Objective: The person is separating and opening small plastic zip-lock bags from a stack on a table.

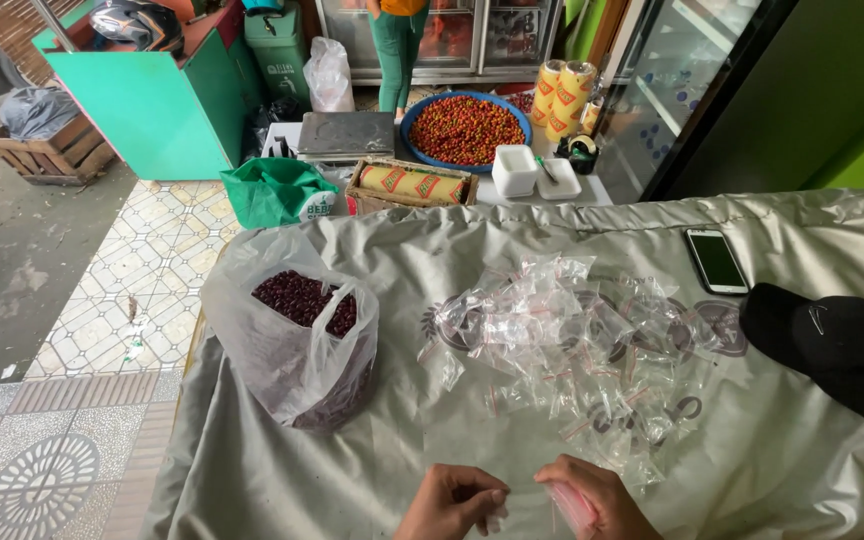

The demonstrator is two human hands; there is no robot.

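A small clear zip bag (564, 503) is pinched between the left hand (452, 500) and right hand (597, 497), both grips narrow, as if held by the mouth for opening. Just beyond the grip a heap of empty bags (572, 345) is spread on the bench (802, 480), and to its left an open sack of dark beans (297, 335) is kept within reach.

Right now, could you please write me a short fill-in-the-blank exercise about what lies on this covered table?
1. The clear plastic bag at the left is filled with dark ____ beans.
2. Both hands, the left hand and the right hand, hold a small clear zip ____.
3. The phone lies with its screen facing ____.
4. Beside the pile of small bags, at the right edge, rests a ____ cap.

Missing words: red; bag; up; black
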